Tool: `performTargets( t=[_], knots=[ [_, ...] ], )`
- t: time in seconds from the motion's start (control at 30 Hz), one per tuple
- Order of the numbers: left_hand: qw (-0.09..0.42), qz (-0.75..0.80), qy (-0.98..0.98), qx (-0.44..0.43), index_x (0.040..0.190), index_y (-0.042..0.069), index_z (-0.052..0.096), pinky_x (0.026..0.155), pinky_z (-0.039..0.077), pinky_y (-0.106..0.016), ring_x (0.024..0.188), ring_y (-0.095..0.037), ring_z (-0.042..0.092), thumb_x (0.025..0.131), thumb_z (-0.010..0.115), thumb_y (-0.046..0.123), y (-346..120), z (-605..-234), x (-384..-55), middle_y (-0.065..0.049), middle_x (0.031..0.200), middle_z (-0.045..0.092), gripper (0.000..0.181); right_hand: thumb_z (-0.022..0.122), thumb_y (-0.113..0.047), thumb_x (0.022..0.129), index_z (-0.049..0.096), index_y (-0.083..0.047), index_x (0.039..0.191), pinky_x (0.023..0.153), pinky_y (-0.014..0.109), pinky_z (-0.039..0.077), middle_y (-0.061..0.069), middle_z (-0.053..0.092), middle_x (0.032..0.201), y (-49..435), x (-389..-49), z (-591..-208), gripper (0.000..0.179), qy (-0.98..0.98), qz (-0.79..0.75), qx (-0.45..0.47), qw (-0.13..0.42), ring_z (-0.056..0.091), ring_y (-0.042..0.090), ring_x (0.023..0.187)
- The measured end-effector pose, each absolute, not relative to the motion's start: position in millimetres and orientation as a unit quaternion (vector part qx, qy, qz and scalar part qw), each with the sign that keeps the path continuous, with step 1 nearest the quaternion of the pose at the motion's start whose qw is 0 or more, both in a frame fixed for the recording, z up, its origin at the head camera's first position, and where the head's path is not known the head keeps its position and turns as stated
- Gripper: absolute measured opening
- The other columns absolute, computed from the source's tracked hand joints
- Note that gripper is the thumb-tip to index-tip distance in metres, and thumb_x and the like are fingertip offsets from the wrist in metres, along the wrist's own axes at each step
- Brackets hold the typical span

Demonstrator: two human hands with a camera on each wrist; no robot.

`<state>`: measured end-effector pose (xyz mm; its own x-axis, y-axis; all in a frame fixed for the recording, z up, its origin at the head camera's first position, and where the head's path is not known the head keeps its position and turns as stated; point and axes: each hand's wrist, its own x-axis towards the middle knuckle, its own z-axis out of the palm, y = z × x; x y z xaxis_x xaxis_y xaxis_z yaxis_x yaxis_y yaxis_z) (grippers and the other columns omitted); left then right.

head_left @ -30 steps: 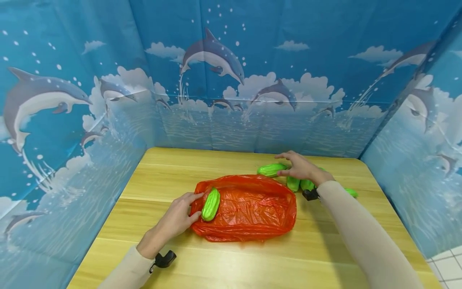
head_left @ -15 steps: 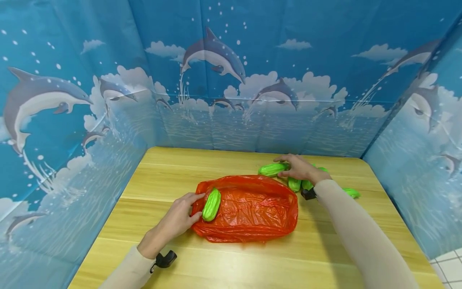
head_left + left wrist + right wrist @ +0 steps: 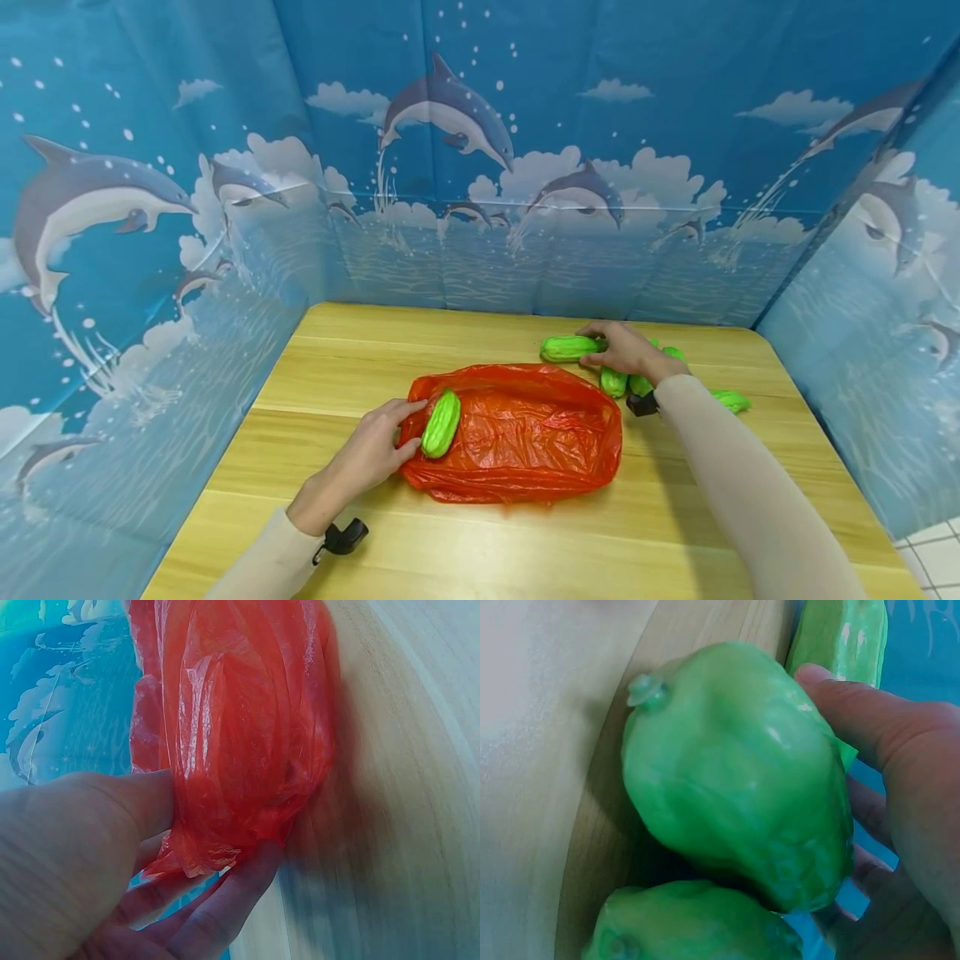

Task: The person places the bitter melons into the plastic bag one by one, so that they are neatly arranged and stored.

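Note:
A red plastic bag point(image 3: 517, 437) lies spread in the middle of the table, its mouth facing up. One ridged green bitter melon point(image 3: 441, 423) rests inside it at the left end. My left hand point(image 3: 367, 450) holds the bag's left edge; the left wrist view shows thumb and fingers around the crinkled plastic point(image 3: 225, 750). Behind the bag, my right hand point(image 3: 626, 348) has thumb and fingers about the right end of another bitter melon point(image 3: 566, 348). The thumb touches that melon point(image 3: 847, 637) in the right wrist view; the far fingertips are hidden.
Several more bitter melons point(image 3: 613, 382) lie under and beside the right wrist, one melon point(image 3: 731, 401) farther right. Two melons fill the right wrist view, the larger melon point(image 3: 735, 772) close beside the palm. Dolphin-printed curtains point(image 3: 480, 250) stand around the wooden table point(image 3: 337, 350).
The right hand's fingers have closed in on the back bitter melon, which has turned to lie more level. The left hand and the bag have stayed in place.

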<state>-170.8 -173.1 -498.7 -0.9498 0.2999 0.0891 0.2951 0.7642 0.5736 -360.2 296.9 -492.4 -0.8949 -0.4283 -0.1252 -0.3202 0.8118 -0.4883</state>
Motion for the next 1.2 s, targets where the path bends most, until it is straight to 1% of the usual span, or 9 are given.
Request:
performTargets(
  t=[0.2, 0.43, 0.57, 0.83, 0.97, 1.2],
  knots=[
    [0.004, 0.308, 0.938, 0.160, 0.163, 0.003, 0.067, 0.122, 0.063, -0.057, 0.145, -0.041, 0.072, 0.104, 0.085, 0.004, -172, -499, -171, -0.020, 0.155, 0.073, 0.061, 0.083, -0.030, 0.111, 0.064, -0.004, 0.164, 0.126, 0.075, 0.052, 0.030, 0.063, 0.167, 299, -359, -493, 0.061, 0.943, -0.243, -0.194, 0.115, 0.060, 0.054, 0.154],
    [0.002, 0.306, 0.938, 0.165, 0.162, 0.002, 0.066, 0.121, 0.063, -0.057, 0.144, -0.040, 0.073, 0.105, 0.083, 0.004, -173, -499, -172, -0.020, 0.154, 0.074, 0.060, 0.082, -0.030, 0.112, 0.064, -0.003, 0.162, 0.122, 0.073, 0.055, 0.030, 0.066, 0.162, 302, -359, -496, 0.060, 0.941, -0.259, -0.187, 0.112, 0.064, 0.053, 0.148],
    [0.001, 0.305, 0.937, 0.169, 0.162, 0.001, 0.067, 0.119, 0.064, -0.056, 0.142, -0.039, 0.074, 0.106, 0.082, 0.004, -173, -499, -173, -0.020, 0.152, 0.074, 0.058, 0.082, -0.032, 0.112, 0.064, -0.004, 0.163, 0.122, 0.072, 0.055, 0.028, 0.068, 0.160, 304, -359, -499, 0.060, 0.943, -0.259, -0.180, 0.107, 0.065, 0.051, 0.147],
    [0.001, 0.304, 0.937, 0.170, 0.162, 0.001, 0.067, 0.119, 0.065, -0.056, 0.141, -0.038, 0.074, 0.106, 0.082, 0.005, -172, -499, -171, -0.020, 0.152, 0.074, 0.057, 0.081, -0.035, 0.112, 0.060, -0.006, 0.168, 0.126, 0.076, 0.051, 0.029, 0.065, 0.164, 306, -356, -498, 0.066, 0.942, -0.273, -0.168, 0.098, 0.061, 0.054, 0.152],
    [0.001, 0.306, 0.937, 0.168, 0.162, 0.002, 0.067, 0.119, 0.064, -0.057, 0.141, -0.039, 0.074, 0.106, 0.081, 0.005, -170, -499, -170, -0.020, 0.153, 0.074, 0.057, 0.081, -0.038, 0.112, 0.058, -0.008, 0.170, 0.126, 0.076, 0.051, 0.028, 0.063, 0.167, 308, -354, -498, 0.069, 0.942, -0.277, -0.164, 0.090, 0.060, 0.053, 0.153],
    [0.001, 0.303, 0.938, 0.165, 0.162, 0.002, 0.067, 0.121, 0.063, -0.057, 0.142, -0.039, 0.074, 0.107, 0.081, 0.005, -168, -499, -168, -0.020, 0.154, 0.074, 0.057, 0.082, -0.038, 0.111, 0.062, -0.009, 0.167, 0.123, 0.075, 0.053, 0.028, 0.063, 0.166, 310, -352, -495, 0.066, 0.943, -0.279, -0.166, 0.069, 0.061, 0.052, 0.151]
  ],
)
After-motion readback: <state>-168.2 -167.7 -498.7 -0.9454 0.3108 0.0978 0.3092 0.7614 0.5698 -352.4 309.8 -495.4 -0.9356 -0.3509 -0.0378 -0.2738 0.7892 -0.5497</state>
